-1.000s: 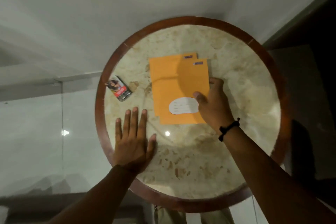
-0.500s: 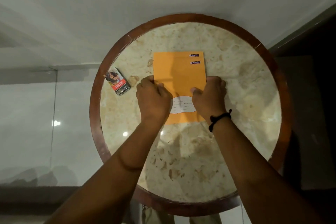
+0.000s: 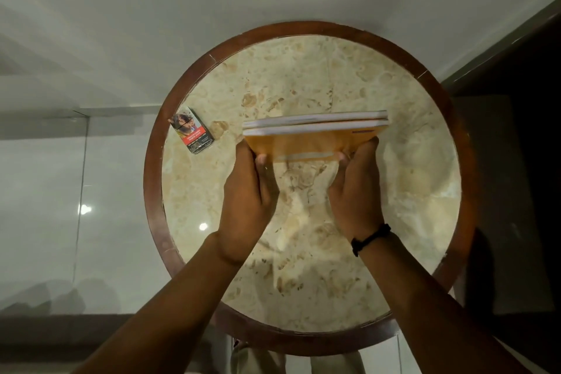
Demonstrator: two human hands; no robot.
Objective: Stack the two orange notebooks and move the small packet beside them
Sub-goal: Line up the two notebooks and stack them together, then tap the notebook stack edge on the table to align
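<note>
Two notebooks: the orange notebooks [image 3: 315,138] are pressed together as one pair and stood up on edge, page edges facing up, over the middle of the round table [image 3: 303,340]; half a second ago they lay flat, one on the other, with the white label visible.
Left hand: the left hand [image 3: 249,197] clamps the pair's left end, thumb on the near cover, other fingers hidden behind it; a second ago this hand lay flat and spread on the marble, and half a second ago it pressed down on the flat covers.
Right hand: the right hand [image 3: 355,191] clamps the right end the same way, thumb tip on the orange cover; earlier it rested on top of the upper notebook. A black wristband [image 3: 368,238] sits on this wrist.
Contact with table: whether the lower edge of the pair touches the marble cannot be told, as the cover hides it.
Small packet: the small packet [image 3: 192,130] lies at the table's left rim, well apart from the notebooks, in the same spot as in both earlier moments.
</note>
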